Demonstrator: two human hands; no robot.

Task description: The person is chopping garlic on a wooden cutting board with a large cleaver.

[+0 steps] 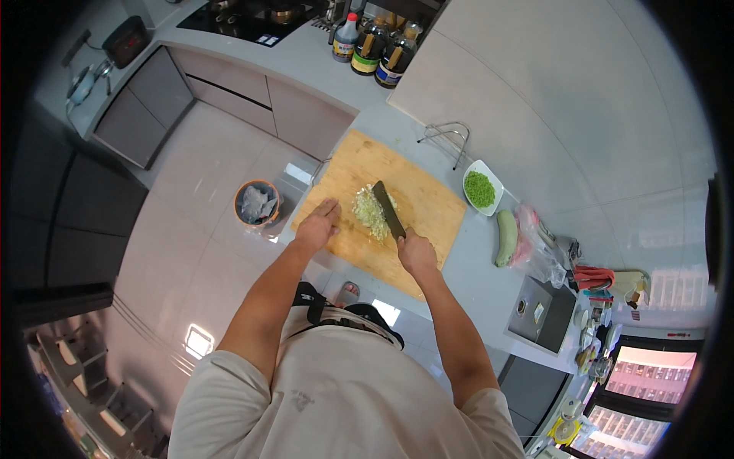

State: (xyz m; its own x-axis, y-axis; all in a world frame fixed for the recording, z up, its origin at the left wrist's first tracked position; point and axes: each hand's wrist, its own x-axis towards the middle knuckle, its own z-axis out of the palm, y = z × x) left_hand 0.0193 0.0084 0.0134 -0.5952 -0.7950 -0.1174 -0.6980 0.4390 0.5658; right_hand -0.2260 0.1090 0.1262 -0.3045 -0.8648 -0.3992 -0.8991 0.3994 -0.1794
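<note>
My right hand (417,252) grips the handle of a dark-bladed kitchen knife (389,210). The blade stands over the right side of a heap of finely chopped pale green vegetable (370,212). Under the heap lies a wooden cutting board (367,155), placed at an angle on the counter. My left hand (319,225) rests at the board's left edge with the fingers stretched toward the heap, and nothing shows in it. A gap of bare board separates its fingertips from the chopped pieces.
A white bowl (498,202) of chopped greens and a long pale green gourd (507,238) are right of the board, beside plastic bags (536,246). A metal rack (447,135) stands by the wall. The sink (545,315) is farther right. Sauce bottles (370,49) line the back; a bin (257,202) is on the floor.
</note>
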